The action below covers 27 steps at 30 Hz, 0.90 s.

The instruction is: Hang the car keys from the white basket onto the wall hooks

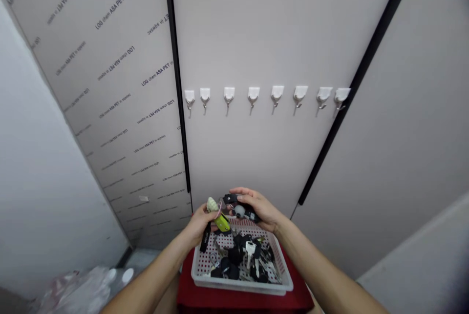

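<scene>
Above the basket, my left hand (197,225) grips a yellow-green key fob (222,222) with a pale green shell-like charm (211,204) and a pink loop. A black strap (205,238) with light lettering hangs beneath these fingers. My right hand (263,210) is closed around a bunch of black keys (251,215), with a round grey piece (239,211) and a black leather-like tab (230,198) showing. Metal links lie between both hands; whether the two bunches are joined, I cannot tell. Below, a white perforated plastic basket (240,285) contains many loose keys (250,249), mostly black-headed.
Several white adhesive hooks (253,93) form a row on the pale panel ahead. Black vertical strips (176,60) border that panel. The basket rests on a red surface (238,303). Plastic-wrapped bottles (98,287) stand at lower left.
</scene>
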{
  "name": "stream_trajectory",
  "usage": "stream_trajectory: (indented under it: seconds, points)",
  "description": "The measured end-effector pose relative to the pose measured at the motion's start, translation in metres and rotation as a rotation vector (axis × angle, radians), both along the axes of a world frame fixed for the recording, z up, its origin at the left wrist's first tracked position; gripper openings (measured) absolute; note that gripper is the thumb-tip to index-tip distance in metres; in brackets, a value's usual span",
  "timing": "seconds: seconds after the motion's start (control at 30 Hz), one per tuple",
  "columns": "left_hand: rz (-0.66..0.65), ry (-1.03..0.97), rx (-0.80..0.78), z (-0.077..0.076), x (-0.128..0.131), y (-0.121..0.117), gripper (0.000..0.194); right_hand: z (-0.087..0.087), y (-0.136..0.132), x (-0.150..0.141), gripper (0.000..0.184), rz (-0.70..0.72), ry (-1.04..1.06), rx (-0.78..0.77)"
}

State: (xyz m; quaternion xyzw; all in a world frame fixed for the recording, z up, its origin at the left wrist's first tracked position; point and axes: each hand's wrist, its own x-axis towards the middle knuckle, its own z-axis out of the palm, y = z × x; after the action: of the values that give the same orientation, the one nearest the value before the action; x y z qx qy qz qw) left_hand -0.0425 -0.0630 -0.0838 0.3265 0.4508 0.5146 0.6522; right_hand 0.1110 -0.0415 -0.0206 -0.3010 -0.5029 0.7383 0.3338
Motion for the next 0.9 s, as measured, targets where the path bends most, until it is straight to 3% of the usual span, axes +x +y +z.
stream_trajectory:
  seconds: [0.17, 0.47, 0.6, 0.7, 0.9]
  points:
    - [-0.078, 0.133, 0.065, -0.004, -0.004, 0.0, 0.031, 0.004, 0.004, -0.007, 0.023, -0.059, 0.027, 0.044]
    - [0.089, 0.31, 0.264, 0.015, 0.0, 0.0, 0.025, 0.014, 0.008, -0.018, 0.018, -0.109, -0.061, 0.045]
    - [-0.082, 0.348, 0.413, 0.019, 0.005, 0.0, 0.022, 0.015, 0.007, -0.022, 0.018, -0.09, -0.084, 0.036]
    - [-0.135, 0.394, 0.486, 0.017, 0.008, 0.0, 0.018, 0.016, 0.006, -0.022, 0.019, -0.074, -0.086, 0.056]
    - [-0.219, 0.323, 0.438, 0.025, 0.013, -0.004, 0.024, 0.024, 0.009, -0.018, 0.024, -0.103, -0.025, 0.145]
